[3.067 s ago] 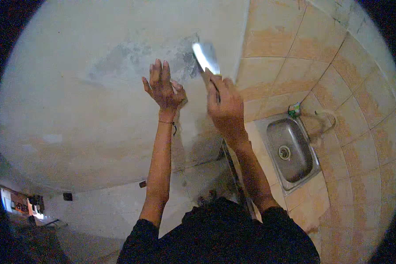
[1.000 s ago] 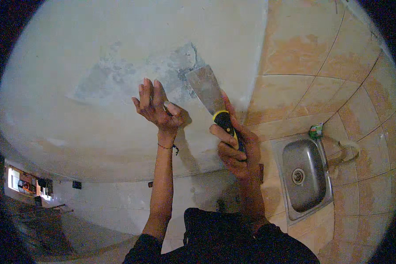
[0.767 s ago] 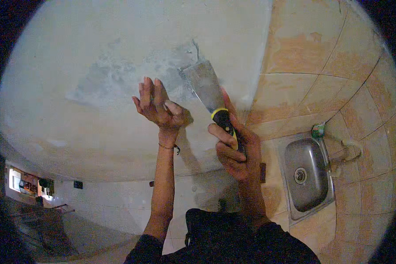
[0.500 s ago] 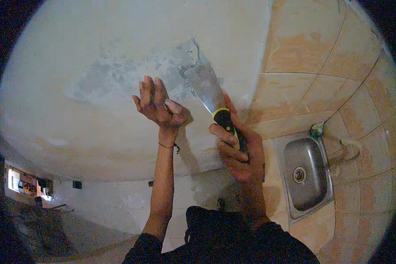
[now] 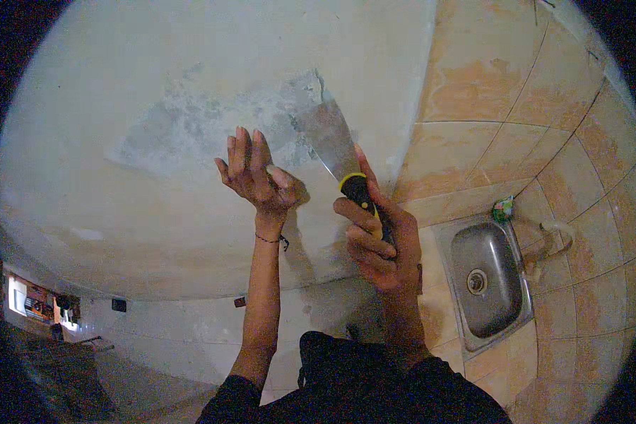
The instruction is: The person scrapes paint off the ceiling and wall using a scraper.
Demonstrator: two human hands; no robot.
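In my right hand [image 5: 385, 244] is a putty knife [image 5: 330, 134] with a broad metal blade and a black and yellow handle, my fingers wrapped round the handle. The blade lies over a rough grey patch [image 5: 169, 124] on the pale painted surface [image 5: 212, 35], at the patch's right end, where a flake of the coating [image 5: 320, 83] lifts. My left hand [image 5: 254, 173] is raised below the patch, left of the blade, palm up and fingers stretched out, with nothing in it. A thin dark bracelet circles that wrist.
On the right, a steel sink [image 5: 491, 283] is set in a tiled counter, with a small green packet [image 5: 502, 209] at its far corner. Beige tiled wall [image 5: 480, 134] runs along the right side. Low at the far left is a bright window [image 5: 18, 295].
The view has shifted slightly, so the patch and the sink appear a little moved. My right hand keeps its grip on the putty knife, and my left hand stays stretched out.
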